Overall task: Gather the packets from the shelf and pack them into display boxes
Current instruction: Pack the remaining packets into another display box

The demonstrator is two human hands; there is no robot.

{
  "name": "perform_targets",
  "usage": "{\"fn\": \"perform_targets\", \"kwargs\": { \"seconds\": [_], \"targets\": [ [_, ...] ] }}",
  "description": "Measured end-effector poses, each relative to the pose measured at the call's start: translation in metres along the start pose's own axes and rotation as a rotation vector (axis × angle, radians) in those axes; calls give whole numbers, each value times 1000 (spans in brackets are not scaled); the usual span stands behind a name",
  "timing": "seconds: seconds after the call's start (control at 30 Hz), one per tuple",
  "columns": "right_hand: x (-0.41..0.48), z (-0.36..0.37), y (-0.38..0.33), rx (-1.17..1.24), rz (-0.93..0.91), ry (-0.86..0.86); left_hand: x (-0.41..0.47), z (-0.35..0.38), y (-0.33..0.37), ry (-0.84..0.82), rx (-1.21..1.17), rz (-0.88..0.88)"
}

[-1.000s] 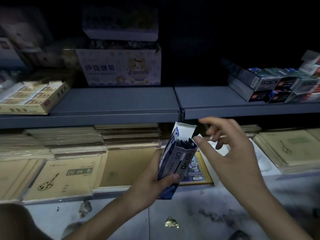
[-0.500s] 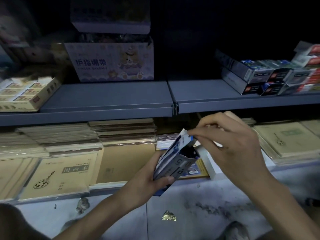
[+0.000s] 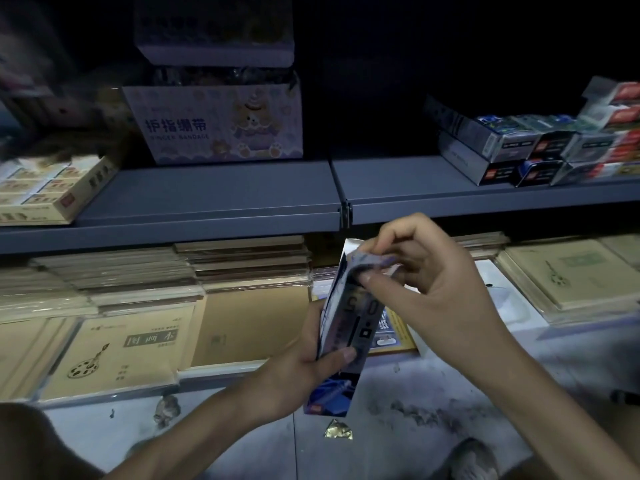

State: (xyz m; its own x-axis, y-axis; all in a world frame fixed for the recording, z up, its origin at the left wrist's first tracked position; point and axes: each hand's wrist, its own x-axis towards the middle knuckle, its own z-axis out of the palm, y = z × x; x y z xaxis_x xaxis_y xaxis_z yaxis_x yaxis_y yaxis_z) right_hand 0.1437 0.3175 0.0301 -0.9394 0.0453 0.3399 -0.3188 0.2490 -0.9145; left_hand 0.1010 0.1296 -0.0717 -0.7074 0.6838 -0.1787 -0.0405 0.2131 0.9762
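Head view: the left hand (image 3: pixel 304 368) grips the lower half of one blue-and-white display box (image 3: pixel 349 323), thumb across its front, held upright just below the front edge of the grey shelf (image 3: pixel 207 199). The right hand (image 3: pixel 436 289) pinches the box's top end between thumb and curled fingers; whether a packet or the flap is under them cannot be told. On the shelf stand one bear-printed carton (image 3: pixel 221 126) near its middle, one cream box (image 3: pixel 52 192) at its left end, and several small cartons (image 3: pixel 540 150) at its right end, too blurred to count. Beneath the shelf lie stacks of tan notebooks (image 3: pixel 114 348). One foil scrap (image 3: pixel 338 434) lies on the floor below.
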Motion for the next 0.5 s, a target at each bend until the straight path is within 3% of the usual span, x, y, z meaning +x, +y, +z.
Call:
{"fn": "perform_targets", "kwargs": {
  "seconds": [0.37,0.5],
  "targets": [
    [0,10,5,-3,75,-146,-1,9,6,18,-35,-133],
    [0,8,5,-31,62,-69,-2,8,8,32,-73,-138]
  ]
}}
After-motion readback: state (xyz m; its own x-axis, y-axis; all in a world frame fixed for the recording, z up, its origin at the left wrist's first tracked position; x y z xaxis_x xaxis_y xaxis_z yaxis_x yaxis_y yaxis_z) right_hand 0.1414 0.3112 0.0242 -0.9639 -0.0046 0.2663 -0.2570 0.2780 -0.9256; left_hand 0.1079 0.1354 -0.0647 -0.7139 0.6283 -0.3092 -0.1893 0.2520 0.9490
